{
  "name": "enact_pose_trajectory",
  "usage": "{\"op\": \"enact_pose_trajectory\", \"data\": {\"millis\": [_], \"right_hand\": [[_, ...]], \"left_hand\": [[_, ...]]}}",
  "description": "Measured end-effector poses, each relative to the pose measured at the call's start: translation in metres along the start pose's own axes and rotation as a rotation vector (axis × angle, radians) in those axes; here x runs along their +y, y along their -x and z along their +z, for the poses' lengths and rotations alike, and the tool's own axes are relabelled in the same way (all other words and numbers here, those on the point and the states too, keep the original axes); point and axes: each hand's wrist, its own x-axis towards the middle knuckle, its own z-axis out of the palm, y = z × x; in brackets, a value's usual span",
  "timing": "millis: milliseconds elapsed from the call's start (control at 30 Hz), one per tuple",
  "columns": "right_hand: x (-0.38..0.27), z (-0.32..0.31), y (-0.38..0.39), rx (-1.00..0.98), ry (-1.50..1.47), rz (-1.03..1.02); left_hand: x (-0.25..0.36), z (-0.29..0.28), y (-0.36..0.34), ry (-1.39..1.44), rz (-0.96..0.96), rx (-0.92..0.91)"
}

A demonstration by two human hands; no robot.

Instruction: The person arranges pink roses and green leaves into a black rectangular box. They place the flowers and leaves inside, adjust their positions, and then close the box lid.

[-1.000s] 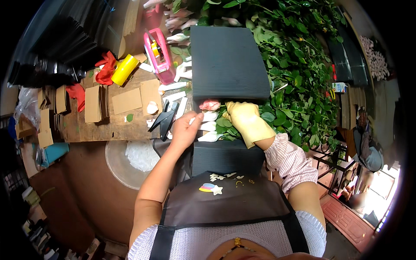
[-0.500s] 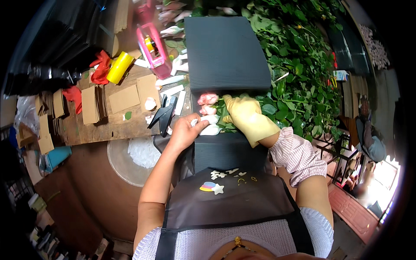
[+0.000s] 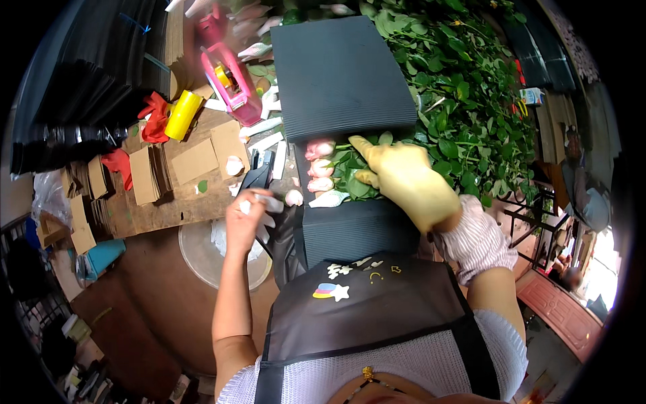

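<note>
My left hand (image 3: 242, 214) is closed, slightly blurred, on a soft white sleeve (image 3: 270, 203), beside a black stapler (image 3: 258, 174). My right hand (image 3: 404, 180), in a yellow glove, rests on the green leaves (image 3: 350, 176) with index finger and thumb apart. Between the two hands lies a column of pink roses (image 3: 320, 167), heads toward the left. The nearest bud (image 3: 328, 199) is still wrapped in white. Ribbed black sheets lie above and below the roses: a large far sheet (image 3: 343, 74) and a near one (image 3: 356, 236) against my apron.
A heap of leafy stems (image 3: 457, 87) covers the table's right side. At left are a pink tape dispenser (image 3: 232, 84), a yellow roll (image 3: 184, 115), cardboard pieces (image 3: 195, 163) and red gloves (image 3: 155, 118). A round tub (image 3: 195, 259) holding white pieces stands below the table edge.
My left hand has pulled away leftward from the roses with a white sleeve, and one more pink bud shows bare. The gloved right hand has shifted slightly right; the whole view has tilted a little.
</note>
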Motion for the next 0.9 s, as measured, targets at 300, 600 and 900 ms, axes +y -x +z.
{"op": "enact_pose_trajectory", "data": {"millis": [300,600,900], "right_hand": [[-0.028,0.02,-0.026,-0.649,0.447,-0.385],[-0.023,0.065,-0.042,-0.58,0.439,-0.372],[-0.038,0.034,-0.037,-0.728,0.612,-0.448]], "left_hand": [[0.008,0.052,-0.035,-0.578,-0.21,-0.535],[-0.012,0.068,-0.002,0.332,-0.442,-0.117],[0.016,-0.088,0.082,-1.411,-0.453,0.193]]}}
